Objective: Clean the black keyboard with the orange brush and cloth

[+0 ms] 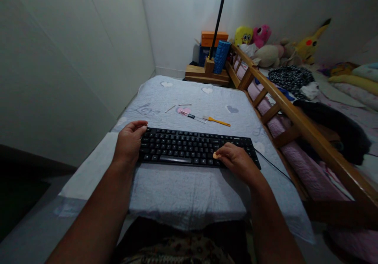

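Note:
A black keyboard (177, 145) lies flat across the cloth-covered table (189, 185). At its left end, my left hand (130, 140) has thumb and fingers closed on the upper corner. My right hand (236, 159) pinches a small pale yellowish piece (217, 155) against the keys right of the middle. Behind the keyboard lie a brush with an orange handle (218, 121), a thin tool with a dark label (191, 116) and two thin sticks, one of them a cotton swab (185, 105). The keyboard's cable (274, 163) runs off to the right.
A wooden bed rail (277, 102) borders the table's right side, with plush toys and clothes on the bed beyond. At the back stand a black pole (219, 19) on a wooden base, a blue roller (221, 57) and an orange box (214, 38). A pale wall rises at the left.

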`<state>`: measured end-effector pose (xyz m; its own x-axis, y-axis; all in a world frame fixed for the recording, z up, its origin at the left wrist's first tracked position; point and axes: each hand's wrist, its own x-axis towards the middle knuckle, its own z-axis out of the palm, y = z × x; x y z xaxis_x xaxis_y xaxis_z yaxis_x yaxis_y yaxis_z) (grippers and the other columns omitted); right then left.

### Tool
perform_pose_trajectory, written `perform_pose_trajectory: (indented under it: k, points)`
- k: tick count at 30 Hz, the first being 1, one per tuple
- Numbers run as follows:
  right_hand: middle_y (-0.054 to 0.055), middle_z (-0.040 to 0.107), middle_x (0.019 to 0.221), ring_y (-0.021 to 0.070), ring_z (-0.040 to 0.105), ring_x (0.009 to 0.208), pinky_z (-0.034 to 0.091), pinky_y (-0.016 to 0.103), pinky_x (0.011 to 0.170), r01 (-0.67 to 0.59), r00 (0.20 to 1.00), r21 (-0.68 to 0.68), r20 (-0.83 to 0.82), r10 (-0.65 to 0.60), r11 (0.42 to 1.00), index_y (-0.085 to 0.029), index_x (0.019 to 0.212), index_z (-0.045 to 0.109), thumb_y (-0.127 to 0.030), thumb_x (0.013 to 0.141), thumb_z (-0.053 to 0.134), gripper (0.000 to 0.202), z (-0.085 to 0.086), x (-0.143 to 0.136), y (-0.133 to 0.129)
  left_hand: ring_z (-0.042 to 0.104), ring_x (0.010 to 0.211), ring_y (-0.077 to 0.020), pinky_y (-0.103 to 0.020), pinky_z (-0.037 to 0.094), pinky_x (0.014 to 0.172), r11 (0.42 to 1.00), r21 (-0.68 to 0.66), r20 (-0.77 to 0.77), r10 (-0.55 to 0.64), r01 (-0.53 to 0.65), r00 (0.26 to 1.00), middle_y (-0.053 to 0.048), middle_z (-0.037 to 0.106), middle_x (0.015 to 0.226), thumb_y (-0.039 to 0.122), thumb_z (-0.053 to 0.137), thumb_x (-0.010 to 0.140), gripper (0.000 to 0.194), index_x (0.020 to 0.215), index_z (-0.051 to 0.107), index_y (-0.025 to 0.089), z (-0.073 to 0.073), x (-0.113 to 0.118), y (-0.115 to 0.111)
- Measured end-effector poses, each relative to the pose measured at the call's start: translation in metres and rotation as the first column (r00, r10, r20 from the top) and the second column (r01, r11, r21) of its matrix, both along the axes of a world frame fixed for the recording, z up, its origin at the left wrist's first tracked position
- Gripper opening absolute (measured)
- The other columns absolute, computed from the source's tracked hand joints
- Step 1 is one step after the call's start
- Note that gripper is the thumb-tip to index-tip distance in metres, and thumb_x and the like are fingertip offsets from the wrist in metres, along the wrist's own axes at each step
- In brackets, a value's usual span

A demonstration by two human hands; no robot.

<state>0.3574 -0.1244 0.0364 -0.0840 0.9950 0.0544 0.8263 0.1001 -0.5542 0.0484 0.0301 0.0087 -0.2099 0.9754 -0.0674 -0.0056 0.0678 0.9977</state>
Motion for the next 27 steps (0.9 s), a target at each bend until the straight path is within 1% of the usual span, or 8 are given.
perform_pose_trajectory:
  k: [4,8,12,15,18,21,24,27]
  points:
    - [0.005,0.067,0.092,0.0179,0.066,0.085,0.049,0.03,0.077,-0.011,1.0,-0.034,0.019,0.011,0.999,-0.022,0.092,0.075,-0.009,0.091,0.057,0.022,0.002,-0.003,-0.007,0.052,0.064,-0.0132,-0.025,0.04,0.059,1.0,0.005,-0.004,0.0,0.0,1.0,-0.001,0.064,0.08,0.033,0.073,0.063,0.033,0.092,0.07,0.018,-0.003,-0.001,0.001]
    - [0.005,0.069,0.094,0.017,0.066,0.086,0.049,0.03,0.079,-0.035,0.999,-0.094,-0.005,0.035,0.995,-0.023,0.092,0.076,-0.01,0.091,0.057,0.022,0.005,-0.005,-0.013,0.051,0.063,-0.0131,-0.025,0.041,0.059,1.0,-0.001,-0.016,0.002,-0.002,1.0,0.0,0.063,0.077,0.033,0.073,0.063,0.032,0.092,0.07,0.018,-0.003,-0.002,0.001]
    - [0.005,0.071,0.094,0.0168,0.066,0.088,0.049,0.029,0.08,-0.135,0.991,-0.19,-0.03,0.132,0.972,-0.022,0.092,0.076,-0.017,0.094,0.058,0.018,0.018,0.001,-0.015,0.051,0.064,-0.0125,-0.025,0.041,0.059,1.0,-0.008,-0.038,-0.007,0.007,0.999,0.001,0.063,0.078,0.032,0.072,0.063,0.032,0.092,0.07,0.018,-0.001,-0.002,0.001]
    - [0.005,0.072,0.091,0.017,0.066,0.086,0.048,0.028,0.078,-0.154,0.988,-0.183,-0.036,0.15,0.971,-0.021,0.091,0.075,-0.02,0.094,0.059,0.017,0.027,0.01,-0.008,0.051,0.064,-0.0122,-0.024,0.04,0.059,1.0,-0.007,-0.038,-0.006,0.006,0.999,0.001,0.064,0.079,0.031,0.073,0.063,0.033,0.092,0.07,0.018,0.0,-0.001,0.0]
    - [0.005,0.072,0.09,0.018,0.066,0.085,0.048,0.029,0.078,-0.014,1.0,-0.064,-0.004,0.014,0.998,-0.021,0.091,0.075,-0.021,0.092,0.059,0.016,0.028,0.021,0.01,0.051,0.064,-0.0125,-0.024,0.04,0.058,1.0,-0.004,-0.039,-0.002,0.002,0.999,0.0,0.064,0.079,0.032,0.073,0.062,0.032,0.091,0.07,0.017,0.001,0.0,0.0]
    - [0.006,0.073,0.093,0.0206,0.067,0.089,0.047,0.031,0.081,0.175,0.983,0.062,0.05,-0.178,0.983,-0.02,0.09,0.075,-0.023,0.091,0.062,0.014,0.02,0.028,0.033,0.051,0.064,-0.0128,-0.024,0.04,0.058,1.0,-0.009,-0.028,0.0,0.0,1.0,0.0,0.064,0.078,0.032,0.072,0.061,0.033,0.09,0.07,0.017,0.002,0.0,-0.001]
    - [0.007,0.074,0.096,0.0206,0.067,0.092,0.047,0.03,0.083,0.243,0.966,0.09,0.067,-0.249,0.966,-0.02,0.089,0.076,-0.02,0.09,0.063,0.013,0.008,0.03,0.051,0.05,0.063,-0.0127,-0.025,0.04,0.058,1.0,-0.015,-0.036,-0.001,0.0,0.999,0.0,0.063,0.077,0.032,0.072,0.062,0.033,0.091,0.07,0.017,0.003,0.0,-0.001]
    - [0.008,0.073,0.096,0.0204,0.066,0.092,0.047,0.03,0.085,0.245,0.963,0.105,0.088,-0.254,0.964,-0.019,0.089,0.075,-0.02,0.09,0.064,0.012,0.0,0.028,0.06,0.05,0.063,-0.0126,-0.025,0.041,0.059,1.0,-0.021,-0.04,0.005,-0.006,0.999,0.0,0.062,0.077,0.032,0.071,0.062,0.033,0.091,0.07,0.017,0.004,0.001,-0.003]
